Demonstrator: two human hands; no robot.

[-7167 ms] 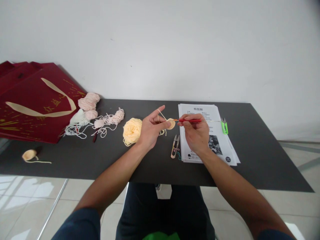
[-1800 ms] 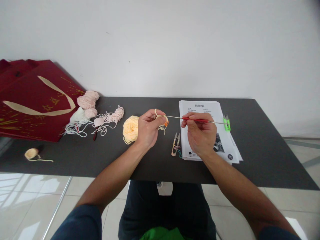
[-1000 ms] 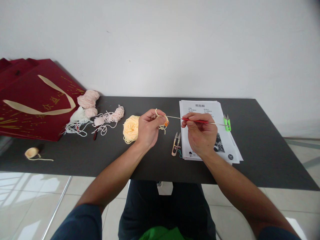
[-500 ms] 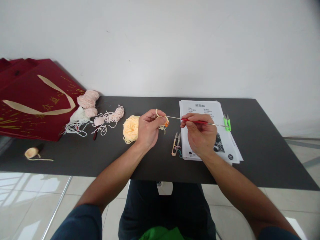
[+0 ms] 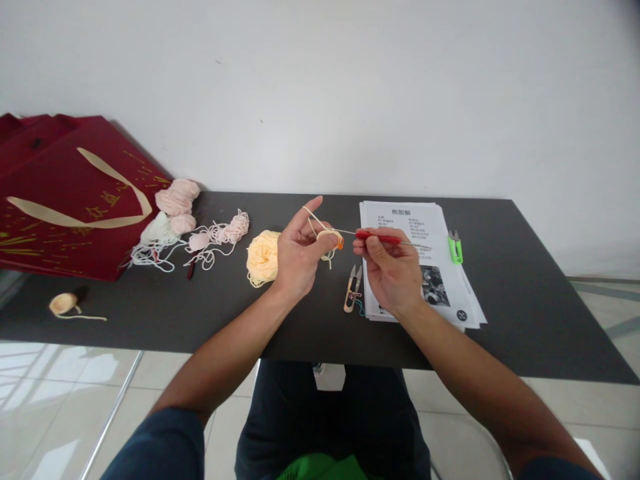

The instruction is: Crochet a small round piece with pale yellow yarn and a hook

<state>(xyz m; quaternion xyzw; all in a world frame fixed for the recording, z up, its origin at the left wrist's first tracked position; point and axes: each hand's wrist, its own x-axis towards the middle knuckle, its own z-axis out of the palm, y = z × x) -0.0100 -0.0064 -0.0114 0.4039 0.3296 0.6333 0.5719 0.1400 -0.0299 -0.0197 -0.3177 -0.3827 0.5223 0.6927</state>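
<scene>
My left hand pinches a small cream crochet piece between thumb and fingers, with its index finger raised and yarn looped over it. An orange stitch marker shows at the piece's right edge. In my right hand is a crochet hook with a red grip, held level. Its thin metal shaft points left and reaches the crochet piece; the tip is too small to make out. A pale yellow yarn ball lies just left of my left hand.
Printed sheets lie under my right hand, with green thread snips at their right edge and cream thread snips at their left. Pink yarn, a small crocheted cup and a dark red bag are at the left.
My left index finger has lifted, drawing the yarn up in a longer strand. My right hand and the hook have shifted slightly left, closer to the crochet piece.
</scene>
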